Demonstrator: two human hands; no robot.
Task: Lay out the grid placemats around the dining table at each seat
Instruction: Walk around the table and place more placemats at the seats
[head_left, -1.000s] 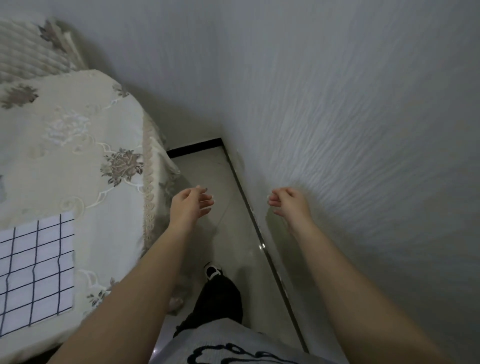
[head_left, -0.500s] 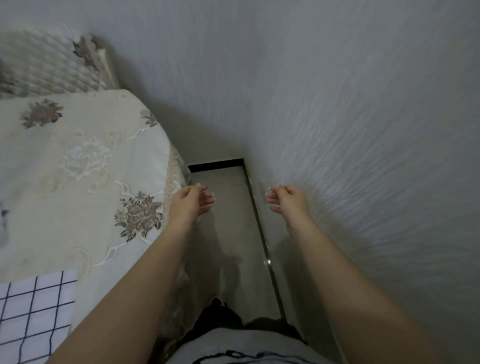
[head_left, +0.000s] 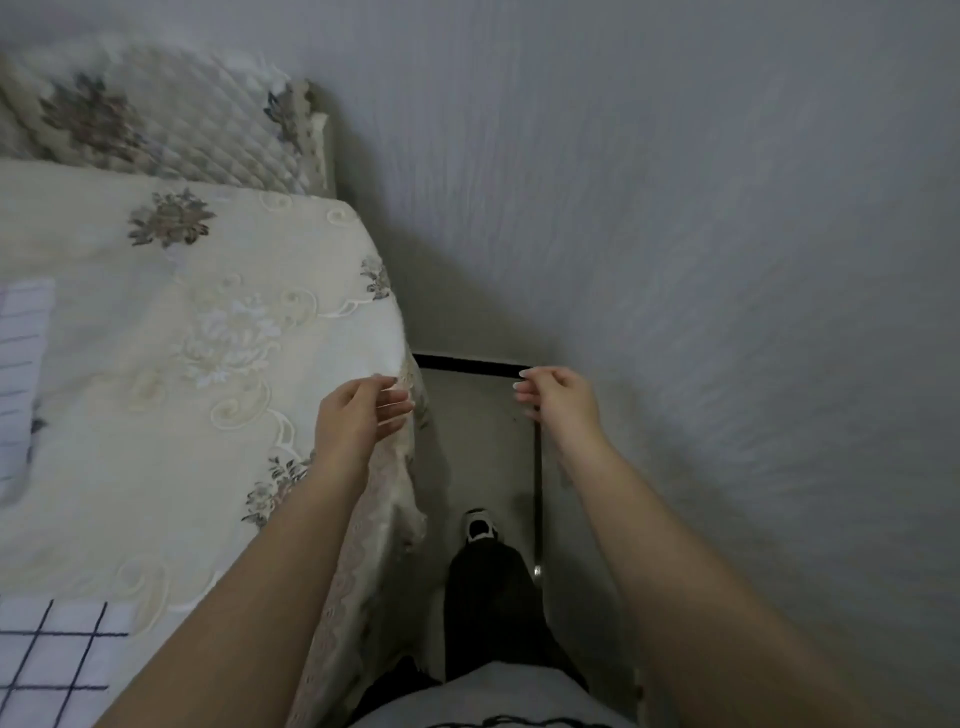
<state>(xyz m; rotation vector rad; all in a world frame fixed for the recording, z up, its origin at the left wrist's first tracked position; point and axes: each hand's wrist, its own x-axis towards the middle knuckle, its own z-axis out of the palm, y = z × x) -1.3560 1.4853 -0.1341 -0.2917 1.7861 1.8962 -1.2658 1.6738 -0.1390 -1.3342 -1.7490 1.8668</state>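
you're in the narrow gap between table and wall, both hands empty; far out to the left of your left hand, a grid placemat (head_left: 21, 384) lies flat on the table (head_left: 130, 519), pale cloth with thin dark lines, blurred at the frame edge; nearer you and also well left of that hand, a second grid placemat (head_left: 57, 654) shows a white square corner with bold navy checks; both rest on the tablecloth (head_left: 218, 332), cream, embroidered with raised scrolls and grey-brown flowers, a lace border hanging down the side; beyond it, a quilted chair back (head_left: 171, 124) with the same floral print; your left hand (head_left: 358, 421) hovers loosely open, fingers half curled, right over the table's rounded corner, nothing gripped, and whether it touches the cloth i can't tell; here's the risk as i see it: that draped lace hangs just under your left wrist and beside your leg, so a brush from hip or forearm could drag the cloth and skew the mats already laid; between your hands, the pale tiled floor (head_left: 478, 447) and your shoe (head_left: 480, 524); tight footing, so a stumble looks possible; your right hand (head_left: 558, 402) is slack too, fingers curled on nothing, close to the textured grey wall (head_left: 727, 260); a knuckle scrape looks likely if you swing it; no mat in hand, so by my guess you'll need another before the next seat
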